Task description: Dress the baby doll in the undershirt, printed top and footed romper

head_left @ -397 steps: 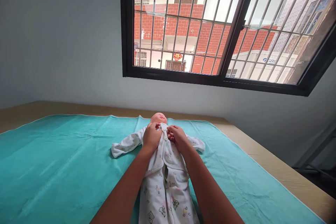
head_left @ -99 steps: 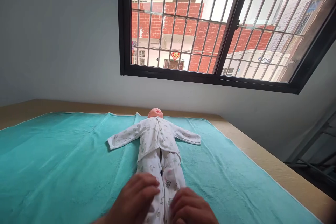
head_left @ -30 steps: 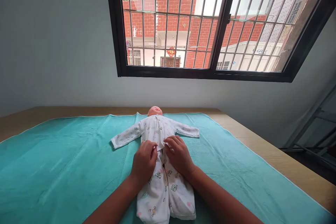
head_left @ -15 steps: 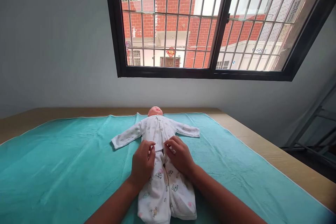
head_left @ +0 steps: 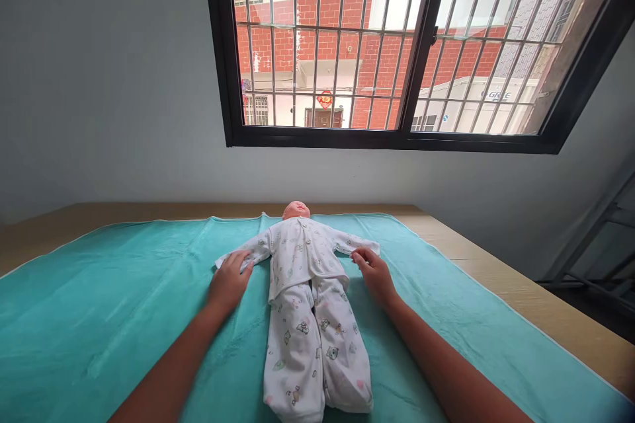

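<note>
A doll (head_left: 296, 209) lies on its back, dressed in a white printed jacket (head_left: 301, 248) and matching trousers (head_left: 296, 351). Its arms are spread out to both sides. My left hand (head_left: 231, 283) rests on the left sleeve (head_left: 258, 248), fingers stretched over the fabric near the cuff with the thumb apart. On the other side, my right hand (head_left: 376, 272) has its fingers bent together at the lower edge of the right sleeve (head_left: 370, 246), near the cuff. The jacket's hem overlaps the top of the trousers.
A turquoise blanket (head_left: 133, 304) lies under the doll, over a wooden tabletop (head_left: 496, 271). Behind the table is a grey wall (head_left: 114, 92) with a black-framed barred window (head_left: 317, 139). A metal frame (head_left: 590, 238) stands at the far right.
Both hands have moved apart and outward from the jacket's hem to the two sleeves. The left sleeve's cuff is now partly covered, and the front hem is in view.
</note>
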`<control>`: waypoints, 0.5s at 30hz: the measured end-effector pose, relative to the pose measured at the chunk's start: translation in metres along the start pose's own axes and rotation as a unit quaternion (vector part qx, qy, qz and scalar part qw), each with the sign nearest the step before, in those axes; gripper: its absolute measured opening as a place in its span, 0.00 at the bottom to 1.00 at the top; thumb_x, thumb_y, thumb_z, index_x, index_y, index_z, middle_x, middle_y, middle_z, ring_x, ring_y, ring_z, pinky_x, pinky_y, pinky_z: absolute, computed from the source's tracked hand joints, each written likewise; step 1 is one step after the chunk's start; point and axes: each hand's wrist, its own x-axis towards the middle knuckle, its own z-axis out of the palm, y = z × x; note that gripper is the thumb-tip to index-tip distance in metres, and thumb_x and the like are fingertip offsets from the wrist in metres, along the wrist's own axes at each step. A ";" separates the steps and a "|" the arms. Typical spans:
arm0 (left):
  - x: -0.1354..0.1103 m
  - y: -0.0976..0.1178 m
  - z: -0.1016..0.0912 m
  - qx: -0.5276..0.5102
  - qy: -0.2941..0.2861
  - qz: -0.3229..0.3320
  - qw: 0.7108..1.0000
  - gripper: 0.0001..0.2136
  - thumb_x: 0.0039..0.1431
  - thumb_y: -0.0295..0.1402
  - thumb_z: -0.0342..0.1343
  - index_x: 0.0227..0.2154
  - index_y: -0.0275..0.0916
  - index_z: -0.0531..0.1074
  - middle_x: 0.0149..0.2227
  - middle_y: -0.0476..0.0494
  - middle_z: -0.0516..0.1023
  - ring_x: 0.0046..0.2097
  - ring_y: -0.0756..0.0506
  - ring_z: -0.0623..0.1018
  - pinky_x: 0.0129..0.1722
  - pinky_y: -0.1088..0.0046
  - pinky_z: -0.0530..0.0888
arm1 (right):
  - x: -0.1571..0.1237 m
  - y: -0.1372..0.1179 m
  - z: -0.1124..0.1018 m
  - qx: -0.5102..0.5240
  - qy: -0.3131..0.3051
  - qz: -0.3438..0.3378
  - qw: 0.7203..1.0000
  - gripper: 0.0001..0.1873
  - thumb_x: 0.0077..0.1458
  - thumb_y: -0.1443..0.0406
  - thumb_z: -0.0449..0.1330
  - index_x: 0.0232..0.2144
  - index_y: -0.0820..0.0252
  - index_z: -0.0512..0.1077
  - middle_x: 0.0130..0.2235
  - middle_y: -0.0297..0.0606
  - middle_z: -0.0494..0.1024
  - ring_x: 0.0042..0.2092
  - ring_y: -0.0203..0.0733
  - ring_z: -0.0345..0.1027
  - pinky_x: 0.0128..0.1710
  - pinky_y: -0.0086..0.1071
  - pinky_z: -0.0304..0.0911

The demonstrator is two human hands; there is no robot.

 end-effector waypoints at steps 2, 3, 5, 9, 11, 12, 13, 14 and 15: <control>0.005 -0.024 -0.008 0.053 -0.056 -0.013 0.997 0.17 0.62 0.39 0.44 0.40 0.39 0.77 0.48 0.39 0.79 0.53 0.38 0.73 0.54 0.60 0.68 | 0.002 0.013 -0.006 -0.112 -0.020 -0.033 0.993 0.15 0.55 0.59 0.54 0.41 0.58 0.74 0.46 0.43 0.78 0.48 0.48 0.71 0.46 0.42 0.67; 0.006 -0.033 -0.011 0.075 -0.072 -0.035 0.994 0.18 0.63 0.40 0.43 0.38 0.40 0.77 0.47 0.39 0.80 0.53 0.37 0.73 0.53 0.59 0.69 | 0.003 0.019 -0.008 -0.161 -0.042 -0.049 0.985 0.18 0.55 0.60 0.54 0.47 0.58 0.72 0.51 0.43 0.76 0.54 0.49 0.68 0.52 0.44 0.64; 0.007 -0.043 -0.016 0.107 -0.082 -0.085 0.987 0.19 0.63 0.41 0.42 0.39 0.42 0.78 0.48 0.39 0.80 0.53 0.36 0.73 0.49 0.60 0.71 | 0.005 0.028 -0.011 -0.257 -0.100 -0.072 0.958 0.24 0.56 0.61 0.54 0.55 0.56 0.68 0.59 0.43 0.70 0.62 0.49 0.60 0.59 0.46 0.57; 0.006 -0.044 -0.018 0.130 -0.082 -0.107 0.982 0.18 0.64 0.38 0.42 0.44 0.41 0.77 0.54 0.41 0.76 0.55 0.39 0.73 0.51 0.62 0.70 | 0.010 0.038 -0.026 -0.405 -0.154 0.002 0.901 0.24 0.62 0.57 0.51 0.59 0.55 0.66 0.64 0.44 0.64 0.67 0.52 0.52 0.63 0.51 0.48; 0.005 -0.040 -0.016 0.139 -0.080 -0.104 0.982 0.18 0.63 0.36 0.43 0.46 0.41 0.76 0.56 0.41 0.75 0.56 0.39 0.72 0.53 0.61 0.69 | 0.013 0.042 -0.038 -0.438 -0.132 0.049 0.888 0.24 0.63 0.57 0.49 0.58 0.55 0.66 0.64 0.44 0.64 0.65 0.52 0.54 0.63 0.53 0.48; 0.004 -0.039 -0.016 0.143 -0.078 -0.103 0.981 0.18 0.63 0.35 0.43 0.46 0.41 0.76 0.56 0.42 0.75 0.57 0.39 0.72 0.54 0.60 0.69 | 0.014 0.043 -0.044 -0.450 -0.116 0.061 0.883 0.23 0.63 0.57 0.48 0.58 0.55 0.67 0.63 0.44 0.65 0.64 0.52 0.56 0.62 0.53 0.49; 0.004 -0.037 -0.016 0.148 -0.074 -0.102 0.981 0.17 0.63 0.35 0.43 0.46 0.41 0.76 0.55 0.42 0.75 0.57 0.38 0.72 0.54 0.60 0.69 | 0.015 0.044 -0.049 -0.459 -0.100 0.068 0.880 0.23 0.63 0.58 0.48 0.56 0.56 0.68 0.62 0.45 0.67 0.63 0.52 0.59 0.61 0.53 0.50; 0.003 -0.035 -0.017 0.153 -0.070 -0.101 0.981 0.17 0.63 0.35 0.44 0.46 0.41 0.76 0.55 0.42 0.76 0.56 0.38 0.72 0.53 0.60 0.69 | 0.015 0.044 -0.053 -0.466 -0.085 0.070 0.878 0.22 0.63 0.58 0.47 0.54 0.57 0.70 0.61 0.46 0.69 0.61 0.52 0.61 0.60 0.53 0.52; 0.003 -0.033 -0.017 0.159 -0.067 -0.100 0.980 0.17 0.63 0.35 0.43 0.45 0.41 0.76 0.54 0.41 0.76 0.55 0.38 0.72 0.52 0.60 0.70 | 0.015 0.044 -0.055 -0.473 -0.073 0.072 0.875 0.21 0.63 0.59 0.47 0.53 0.58 0.71 0.59 0.47 0.70 0.61 0.53 0.62 0.60 0.52 0.53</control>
